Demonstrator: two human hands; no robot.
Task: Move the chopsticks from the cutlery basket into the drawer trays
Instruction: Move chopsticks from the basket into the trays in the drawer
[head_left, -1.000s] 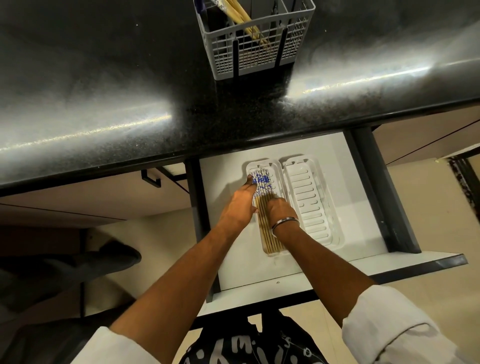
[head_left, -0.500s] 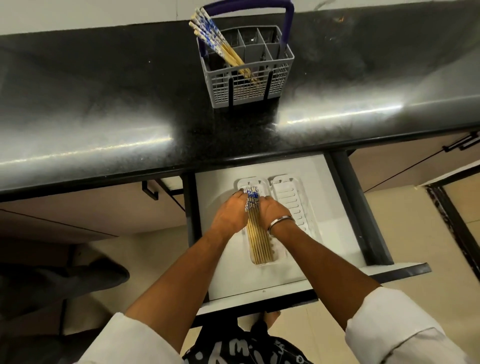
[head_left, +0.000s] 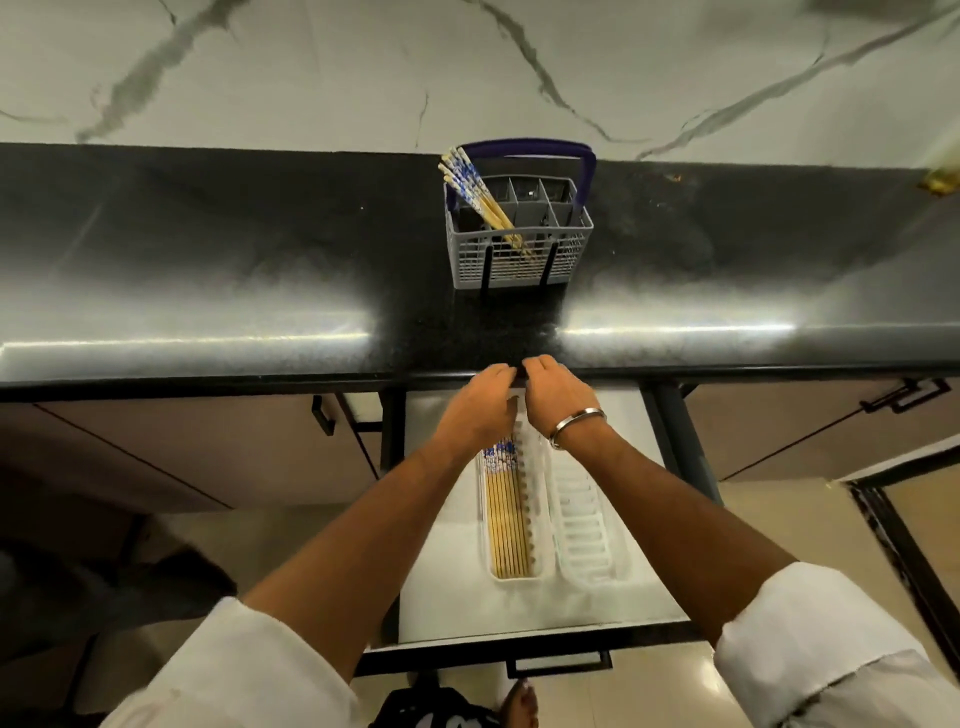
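No writing is legible. My left hand (head_left: 480, 410) and right hand (head_left: 556, 395) hover loosely curled, holding nothing, above blue-patterned bamboo chopsticks (head_left: 506, 514) in the left tray (head_left: 540, 519).

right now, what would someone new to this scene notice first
Two bare forearms reach forward, the left hand and right hand close together at the dark countertop's front edge, above an open white drawer. Below them, a clear plastic tray holds a row of wooden chopsticks with blue-patterned tops, beside a second, empty tray. On the counter behind stands a grey cutlery basket with more chopsticks leaning out.
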